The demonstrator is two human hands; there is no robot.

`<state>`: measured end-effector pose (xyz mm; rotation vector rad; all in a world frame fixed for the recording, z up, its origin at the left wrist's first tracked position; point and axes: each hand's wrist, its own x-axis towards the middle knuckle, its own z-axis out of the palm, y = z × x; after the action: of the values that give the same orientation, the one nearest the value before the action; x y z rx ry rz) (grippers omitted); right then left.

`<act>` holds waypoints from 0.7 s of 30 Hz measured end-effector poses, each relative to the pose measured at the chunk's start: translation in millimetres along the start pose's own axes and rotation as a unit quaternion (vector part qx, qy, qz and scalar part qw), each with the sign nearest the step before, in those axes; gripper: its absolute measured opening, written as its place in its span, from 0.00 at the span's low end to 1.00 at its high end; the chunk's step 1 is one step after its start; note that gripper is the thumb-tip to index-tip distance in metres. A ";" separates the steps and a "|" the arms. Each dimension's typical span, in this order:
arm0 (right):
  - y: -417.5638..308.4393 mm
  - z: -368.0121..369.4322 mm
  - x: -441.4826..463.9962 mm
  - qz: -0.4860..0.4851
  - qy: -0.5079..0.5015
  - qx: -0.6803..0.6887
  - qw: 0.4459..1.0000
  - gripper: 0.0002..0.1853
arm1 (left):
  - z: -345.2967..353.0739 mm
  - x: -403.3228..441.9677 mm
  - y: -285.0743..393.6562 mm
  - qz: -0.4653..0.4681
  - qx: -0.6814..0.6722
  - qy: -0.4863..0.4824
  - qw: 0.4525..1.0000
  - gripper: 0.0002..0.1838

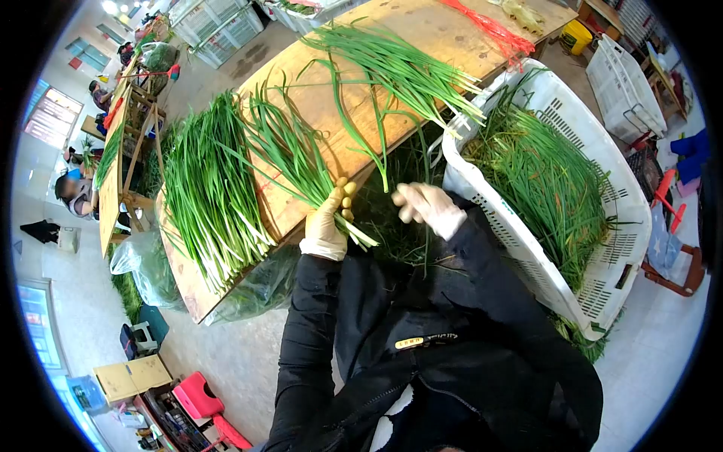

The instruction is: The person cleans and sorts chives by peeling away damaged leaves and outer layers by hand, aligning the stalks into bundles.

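Observation:
My left hand (328,220), in a pale glove, is closed around a small bunch of garlic chives (290,154). Their white ends stick out below the fist and the green leaves rest across the wooden table (282,79). To the right, apart from that bunch, is my gloved right hand (429,209). Its fingers are loosely bent and a little apart, with no chives visible between them. A few loose chives (380,143) lie at the table edge just above it. A thick pile of chives (215,188) lies left of my left hand, another pile (399,64) farther up the table.
A white perforated crate (527,260) full of chives stands at my right. Red ties (493,30) lie at the table's far end. Plastic bags (260,286) hang under the near edge, and leaf scraps (392,226) are below. Other people (79,192) sit at tables far left.

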<state>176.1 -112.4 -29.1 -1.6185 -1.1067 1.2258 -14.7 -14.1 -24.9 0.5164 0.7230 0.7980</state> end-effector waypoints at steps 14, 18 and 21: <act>-42.8 -25.9 16.9 -0.157 0.214 -0.383 0.885 0.17 | 11.2 -20.1 -12.4 0.016 0.012 0.020 1.000 0.09; -22.6 -77.0 69.3 -0.058 0.295 -0.567 0.767 0.18 | 22.3 -29.9 4.7 0.039 0.079 0.028 0.996 0.10; -23.0 -96.2 88.6 -0.114 0.279 -0.492 0.817 0.08 | 41.9 -40.2 38.8 0.188 0.095 -0.078 0.974 0.11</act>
<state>278.8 -30.1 -11.7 -2.2655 -1.5643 -0.1249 -20.7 -28.6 43.1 0.8977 0.5655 1.0315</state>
